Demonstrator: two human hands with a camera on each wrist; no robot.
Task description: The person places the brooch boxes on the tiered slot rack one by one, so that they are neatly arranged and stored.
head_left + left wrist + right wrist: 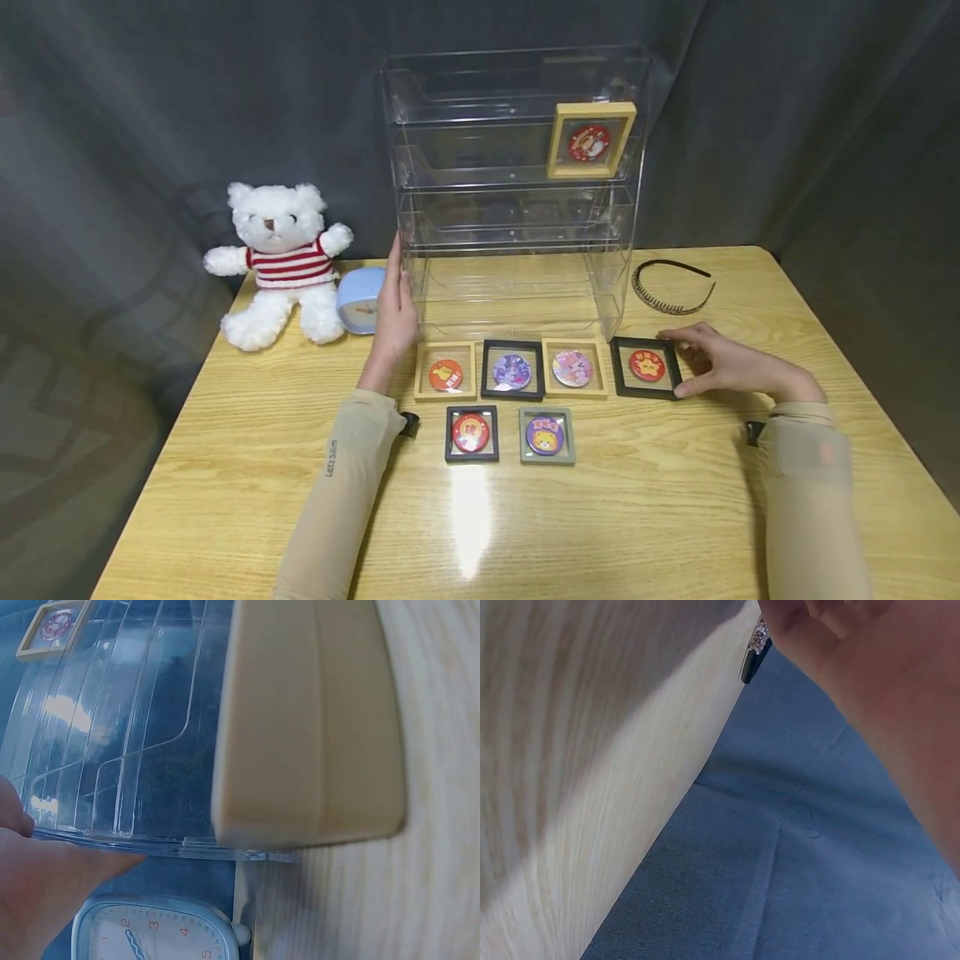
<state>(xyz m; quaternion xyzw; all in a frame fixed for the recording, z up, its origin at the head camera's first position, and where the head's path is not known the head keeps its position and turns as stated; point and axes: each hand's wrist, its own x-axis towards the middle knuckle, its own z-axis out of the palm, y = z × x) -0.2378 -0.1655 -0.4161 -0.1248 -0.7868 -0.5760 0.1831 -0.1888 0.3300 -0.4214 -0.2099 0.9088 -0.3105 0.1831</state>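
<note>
Black frame with a red badge lies flat on the table, rightmost in the back row of four frames, just in front of the clear display rack.

Head view: my right hand comes at it from the right, fingers curled over the far right corner and thumb on the near right edge, pinching it. The frame is roughly square, so no long axis to note; the right hand is plainly the nearer one. My left hand stands with straight fingers flat against the rack's left wall, holding nothing. Rack tiers: only one wooden frame with a red badge, up in the second tier at the right; the other tiers show nothing in them. Five more framed badges lie between my forearms. White teddy bear and blue clock sit left of the rack, a hairband to its right.

Left wrist view: palm edge against the rack wall, clock face below, wooden frame seen through the plastic.

Right wrist view: only palm, table edge and dark cloth; grip hidden here.
</note>
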